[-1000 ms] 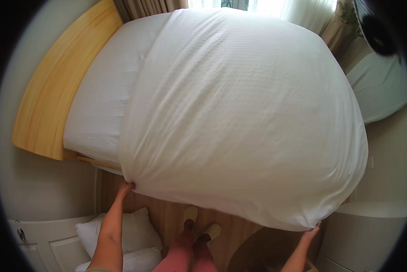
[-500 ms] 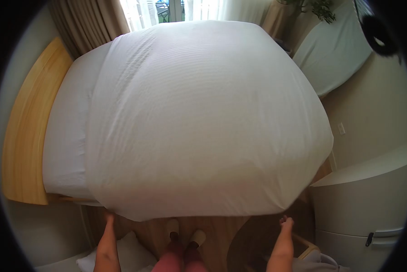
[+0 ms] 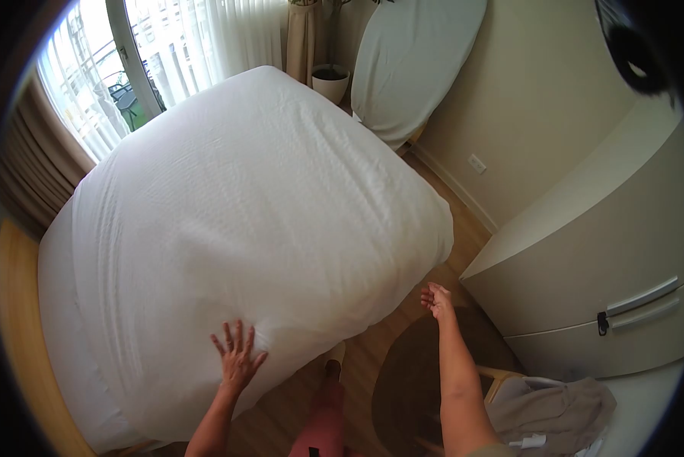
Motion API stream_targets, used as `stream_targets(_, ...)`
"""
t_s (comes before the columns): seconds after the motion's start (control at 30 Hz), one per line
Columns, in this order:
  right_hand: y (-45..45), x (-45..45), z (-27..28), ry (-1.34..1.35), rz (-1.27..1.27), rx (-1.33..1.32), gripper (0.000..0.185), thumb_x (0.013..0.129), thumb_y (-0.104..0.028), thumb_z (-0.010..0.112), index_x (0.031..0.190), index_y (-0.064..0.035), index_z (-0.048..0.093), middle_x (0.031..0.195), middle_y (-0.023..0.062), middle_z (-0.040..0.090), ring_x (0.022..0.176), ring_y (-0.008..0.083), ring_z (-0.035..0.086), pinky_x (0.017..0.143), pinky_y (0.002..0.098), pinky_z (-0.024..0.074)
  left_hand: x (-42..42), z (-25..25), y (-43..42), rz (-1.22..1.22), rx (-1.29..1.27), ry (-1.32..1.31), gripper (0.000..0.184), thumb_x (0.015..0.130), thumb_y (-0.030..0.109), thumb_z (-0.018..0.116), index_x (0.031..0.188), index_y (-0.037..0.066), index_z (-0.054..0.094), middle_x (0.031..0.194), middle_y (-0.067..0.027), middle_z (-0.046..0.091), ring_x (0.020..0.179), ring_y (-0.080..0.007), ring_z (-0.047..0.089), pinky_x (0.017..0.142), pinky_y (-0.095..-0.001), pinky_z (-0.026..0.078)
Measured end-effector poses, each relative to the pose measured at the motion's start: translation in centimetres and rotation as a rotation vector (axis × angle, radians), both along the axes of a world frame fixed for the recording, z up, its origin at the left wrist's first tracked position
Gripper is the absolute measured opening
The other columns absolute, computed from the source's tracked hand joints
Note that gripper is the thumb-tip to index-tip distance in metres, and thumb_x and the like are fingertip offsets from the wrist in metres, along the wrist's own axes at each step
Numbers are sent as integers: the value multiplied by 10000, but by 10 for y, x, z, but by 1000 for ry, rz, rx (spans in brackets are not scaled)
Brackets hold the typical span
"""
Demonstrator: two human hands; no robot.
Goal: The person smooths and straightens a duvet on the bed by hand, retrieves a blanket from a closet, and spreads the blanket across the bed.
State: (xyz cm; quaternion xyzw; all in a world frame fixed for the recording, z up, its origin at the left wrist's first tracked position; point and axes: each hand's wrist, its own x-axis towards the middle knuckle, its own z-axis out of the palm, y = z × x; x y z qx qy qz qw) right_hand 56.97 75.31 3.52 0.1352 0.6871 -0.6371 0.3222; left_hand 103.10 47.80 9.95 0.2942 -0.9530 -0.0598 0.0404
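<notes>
White bedspread (image 3: 205,206) covers the bed (image 3: 56,305) at nine o'clock, the left hand (image 3: 240,358) at seven with fingers spread on it, the right hand (image 3: 436,298) at four, fingers loosely curled, apparently empty, and the left palm dragging sideways could wrinkle the bedspread.

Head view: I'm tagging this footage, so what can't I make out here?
All in the head view:
Left hand: palm hidden, facing down toward the cover.
Headboard: cut off by the dark left edge.
Plant: top cut off by the upper edge.
Wooden frame: partly hidden by cloth.
White object there: too small to identify.
</notes>
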Motion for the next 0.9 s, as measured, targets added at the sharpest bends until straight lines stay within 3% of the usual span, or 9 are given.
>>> stream_targets(0.1, -37, -83, 7, 154, 52, 58, 264, 860, -212, 522, 1079, -66, 519, 833, 78, 603, 604, 152, 551, 552, 330, 489, -111, 1, -7, -167, 25, 82, 785, 645, 539, 644, 1300, 188, 392, 1437, -128, 150, 1293, -467, -31, 952, -678, -33)
stream_targets(0.17, -72, -117, 17, 229, 118, 191, 358, 855, -264, 540, 1149, -68, 479, 960, 110, 589, 747, 182, 569, 679, 353, 487, -165, 10, -17, -230, 105, 71, 780, 635, 596, 610, 1291, 227, 406, 1436, -105, 166, 1284, -485, -30, 928, -702, -32)
stream_targets(0.23, -97, -156, 8, 656, 18, 377, 483, 847, -326, 551, 1240, -84, 410, 1163, 150, 505, 1012, 249, 511, 865, 389, 409, -220, 16, -10, -238, 138, 60, 786, 628, 624, 593, 1292, 248, 404, 1437, -94, 166, 1276, -501, -32, 909, -719, -30)
stream_targets(0.33, -126, -199, 20, 618, 179, 375, 604, 838, -387, 547, 1319, -106, 314, 1304, 158, 388, 1206, 268, 358, 975, 383, 296, -285, 14, -13, -327, 148, 29, 835, 590, 680, 575, 1313, 322, 358, 1446, -75, 129, 1249, -540, -68, 837, -772, -28)
stream_targets(0.37, -164, -111, 33, 625, 144, 401, 604, 838, -387, 547, 1319, -106, 314, 1304, 158, 388, 1206, 268, 358, 975, 383, 296, -210, 22, -62, -401, 189, 32, 844, 583, 684, 578, 1318, 343, 342, 1448, -73, 118, 1247, -540, -81, 824, -781, -28)
stream_targets(0.43, -165, -127, 9, 635, 539, 444, 649, 838, -424, 523, 1329, -66, 293, 1333, 201, 346, 1230, 297, 344, 969, 375, 315, -232, 21, -57, -404, 192, 14, 850, 576, 688, 579, 1320, 362, 328, 1448, -72, 114, 1248, -537, -91, 819, -783, -30)
stream_targets(0.67, -172, -119, -19, 584, 632, 600, 514, 862, -448, 455, 1076, 17, 500, 1031, 257, 547, 1000, 410, 501, 837, 422, 400, -252, 31, -50, -382, 218, -83, 829, 590, 683, 574, 1321, 402, 302, 1448, -75, 112, 1252, -523, -111, 836, -769, -45)
stream_targets(0.73, -171, -130, -17, 1183, 539, 726, 512, 842, -480, 483, 912, 22, 561, 861, 229, 593, 860, 409, 549, 739, 440, 428, -263, 36, -54, -371, 262, -132, 803, 618, 669, 568, 1324, 399, 297, 1447, -84, 114, 1265, -496, -124, 866, -745, -67)
stream_targets(0.9, -152, -194, 117, 979, 380, 649, 517, 807, -497, 537, 770, 18, 557, 695, 197, 580, 689, 336, 566, 621, 387, 432, -275, 52, -64, -329, 346, -133, 812, 640, 636, 574, 1341, 423, 223, 1459, -42, 73, 1287, -466, -88, 862, -761, -28)
